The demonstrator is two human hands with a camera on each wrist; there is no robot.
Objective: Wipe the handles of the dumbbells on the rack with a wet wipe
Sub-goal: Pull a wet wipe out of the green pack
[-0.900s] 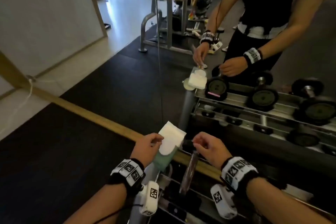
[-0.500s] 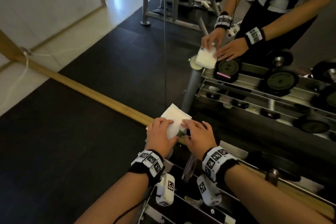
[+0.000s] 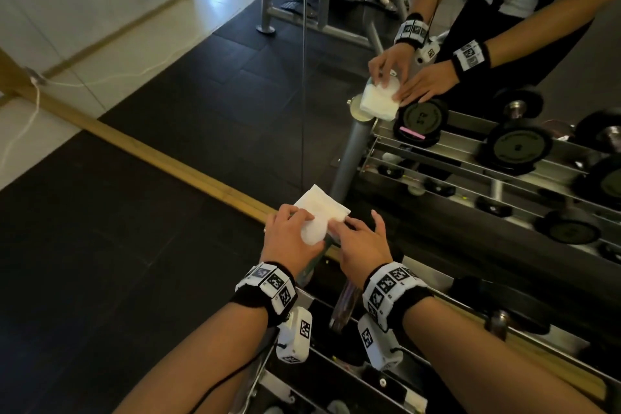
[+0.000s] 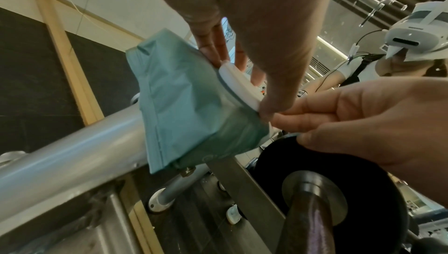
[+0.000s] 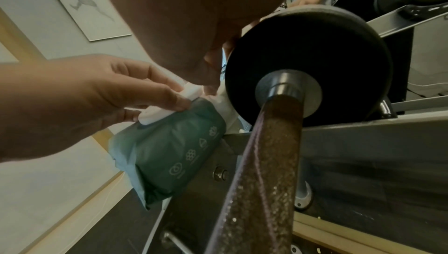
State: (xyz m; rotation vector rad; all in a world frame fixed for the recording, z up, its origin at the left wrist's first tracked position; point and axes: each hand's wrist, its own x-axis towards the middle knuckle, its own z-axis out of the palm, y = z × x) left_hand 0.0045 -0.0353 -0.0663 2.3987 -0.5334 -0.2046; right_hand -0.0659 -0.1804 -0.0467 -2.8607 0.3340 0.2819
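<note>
A teal wet wipe pack (image 4: 189,108) with a white top (image 3: 322,203) sits on the end post of the dumbbell rack (image 4: 72,152). My left hand (image 3: 295,222) grips the pack from above, with fingers and thumb curled on its white lid (image 4: 237,83). Beside it, my right hand (image 3: 356,228) lies with nearly straight fingers, their tips touching the pack's right edge. No loose wipe shows. Just below my right hand, a dumbbell lies on the rack, showing a black plate (image 5: 308,62) and a knurled handle (image 5: 261,172).
A large mirror with a wooden frame (image 3: 168,161) stands right behind the rack. It reflects me, both hands and several more dumbbells (image 3: 517,148) on lower shelves. Black rubber floor (image 3: 100,279) lies to the left. A white cable (image 3: 20,131) hangs by the frame.
My right hand has moved in from beside the pack and now touches it. My left hand has shifted onto the pack's lid. The head view has tilted down and closer.
</note>
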